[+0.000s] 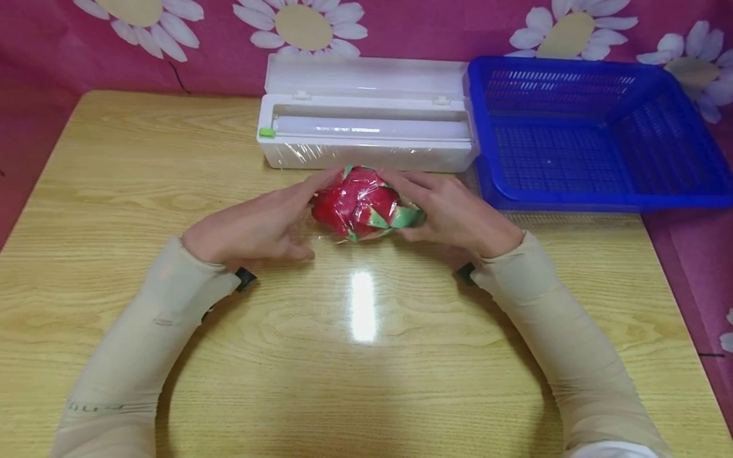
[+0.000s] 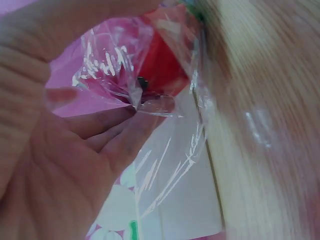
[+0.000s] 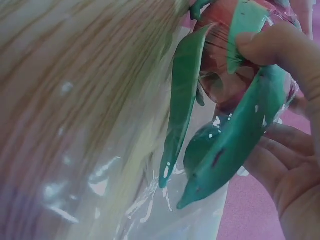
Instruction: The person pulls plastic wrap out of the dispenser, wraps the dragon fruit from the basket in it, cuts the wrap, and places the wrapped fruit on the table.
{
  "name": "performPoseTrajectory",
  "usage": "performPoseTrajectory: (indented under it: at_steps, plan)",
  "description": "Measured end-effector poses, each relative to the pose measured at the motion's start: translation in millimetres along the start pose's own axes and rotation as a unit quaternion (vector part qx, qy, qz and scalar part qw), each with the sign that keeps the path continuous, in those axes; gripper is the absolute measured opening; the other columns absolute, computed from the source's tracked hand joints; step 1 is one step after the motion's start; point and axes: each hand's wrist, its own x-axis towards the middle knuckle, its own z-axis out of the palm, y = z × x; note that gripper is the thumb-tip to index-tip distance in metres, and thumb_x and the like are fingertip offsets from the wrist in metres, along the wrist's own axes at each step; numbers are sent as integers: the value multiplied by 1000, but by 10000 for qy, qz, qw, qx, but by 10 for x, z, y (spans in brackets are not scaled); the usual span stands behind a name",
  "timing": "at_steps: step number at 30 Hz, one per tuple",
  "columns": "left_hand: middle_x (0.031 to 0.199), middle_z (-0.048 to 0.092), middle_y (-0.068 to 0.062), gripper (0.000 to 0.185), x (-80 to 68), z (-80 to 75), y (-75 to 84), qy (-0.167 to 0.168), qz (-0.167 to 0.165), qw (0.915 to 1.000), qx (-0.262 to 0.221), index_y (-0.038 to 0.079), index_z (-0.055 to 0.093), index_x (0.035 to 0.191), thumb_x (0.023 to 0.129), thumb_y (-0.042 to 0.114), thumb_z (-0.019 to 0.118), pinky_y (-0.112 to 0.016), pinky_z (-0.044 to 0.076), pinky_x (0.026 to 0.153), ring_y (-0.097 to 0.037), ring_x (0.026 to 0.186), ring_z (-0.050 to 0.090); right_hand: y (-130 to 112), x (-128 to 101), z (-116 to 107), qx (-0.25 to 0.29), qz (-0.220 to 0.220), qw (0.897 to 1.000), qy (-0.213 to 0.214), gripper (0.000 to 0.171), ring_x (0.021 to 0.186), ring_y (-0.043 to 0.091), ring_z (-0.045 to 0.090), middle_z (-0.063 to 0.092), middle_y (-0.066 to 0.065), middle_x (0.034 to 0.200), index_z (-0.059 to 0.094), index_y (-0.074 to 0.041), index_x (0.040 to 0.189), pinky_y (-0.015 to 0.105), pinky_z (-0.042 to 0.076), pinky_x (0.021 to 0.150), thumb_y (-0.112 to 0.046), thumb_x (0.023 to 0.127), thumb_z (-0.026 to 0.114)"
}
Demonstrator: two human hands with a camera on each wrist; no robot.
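Red and green dragon fruit (image 1: 357,203): just above the middle of the head view, between the two hands, glossy with cling film (image 2: 112,55); its green scales point towards the right hand.
Left hand (image 1: 263,219): spread, with fingers fairly straight against the fruit's left end and the film there; the thumb stands apart from the fruit in the head view.
Right hand (image 1: 443,207): grips the scaly end, thumb on the near side and fingers over the far side.
Wrapping: it looks like the film is round the body and its loose ends are being dealt with; the next move likely calls for gathering the slack at both ends and pressing it down smoothly, without bending the scales.
White film dispenser (image 1: 366,156): upper centre, lid raised, with the film roll (image 1: 372,128) inside and a green slider (image 1: 266,133) at its left end.
Blue plastic basket (image 1: 572,200): upper right, beside the dispenser.
Hard to make out: the fruit's underside is hidden, so whether it touches the wooden table (image 1: 286,369) is unclear, as is whether film joins it to the dispenser; both wrist views crop the fruit.
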Motion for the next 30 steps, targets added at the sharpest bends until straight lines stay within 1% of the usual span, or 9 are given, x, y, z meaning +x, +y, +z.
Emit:
performPoseTrajectory:
  at_steps: [5, 9, 13, 15, 19, 20, 23, 25, 30]
  plan:
    - [165, 37, -1, 102, 22, 3, -22, 156, -48, 9994, -318, 32, 12, 161, 88, 11, 80, -43, 49, 116, -17, 136, 50, 6, 0, 1, 7, 1, 10000, -22, 89, 109, 42, 73, 61, 25, 142, 43, -9, 157, 51, 62, 93, -23, 80, 85]
    - [163, 41, 2, 99, 42, 0, -25, 188, -159, 9995, -206, 28, 18, 163, 88, 13, 81, -42, 46, 120, -14, 141, 47, 8, 2, 1, 43, -17, 10000, -31, 89, 110, 42, 73, 62, 27, 141, 43, -8, 157, 51, 62, 94, -23, 80, 85]
    - [162, 42, 3, 105, 37, -6, -17, 155, -134, 9997, -97, 33, 16, 164, 87, 16, 84, -42, 52, 113, -17, 130, 55, 11, 3, 0, 38, -56, 10000, 47, 89, 109, 41, 73, 63, 26, 139, 44, -5, 156, 50, 62, 93, -23, 78, 84]
    - [164, 40, 2, 110, 32, -11, -13, 146, -101, 9998, 76, 32, 14, 165, 84, 23, 87, -43, 50, 115, -17, 130, 54, 12, 1, 0, 17, -62, 9999, 77, 89, 105, 39, 74, 64, 25, 138, 45, -4, 155, 49, 63, 90, -23, 77, 84]
    - [171, 25, 0, 119, 30, -15, -13, 251, 106, 9983, 506, 26, 14, 167, 77, 35, 92, -45, 42, 123, -18, 146, 41, 7, -1, -1, 22, -63, 9999, 99, 89, 84, 29, 72, 67, 25, 135, 45, -3, 155, 44, 64, 78, -23, 78, 84]
    - [172, 22, -1, 118, 30, -14, -15, 310, 186, 9978, 553, 25, 16, 166, 77, 35, 92, -45, 45, 121, -20, 143, 43, 6, -2, -1, 26, -60, 9999, 93, 88, 77, 26, 68, 68, 25, 133, 45, -3, 155, 42, 63, 74, -22, 78, 84]
    - [169, 19, 0, 108, 29, -12, -28, 413, 296, 9969, 604, 25, 21, 165, 82, 27, 89, -40, 54, 110, -21, 133, 50, 4, -4, -6, 45, -51, 10000, 64, 88, 64, 20, 57, 73, 23, 122, 46, -2, 154, 36, 57, 62, -22, 78, 84]
    - [167, 22, 1, 99, 28, -16, -30, 422, 295, 9969, 595, 24, 24, 165, 87, 20, 84, -39, 56, 107, -19, 128, 52, 0, -4, -11, 42, -37, 10000, 7, 87, 58, 16, 51, 74, 19, 106, 45, -2, 154, 31, 51, 56, -22, 78, 83]
    - [168, 30, -2, 88, 4, -41, 3, 341, 116, 9960, 821, 20, 27, 165, 93, 15, 77, -48, 47, 119, -23, 149, 41, -17, 1, -13, 72, -72, 9999, -18, 86, 53, 11, 43, 62, 7, 81, 45, -1, 154, 26, 44, 51, -20, 79, 81]
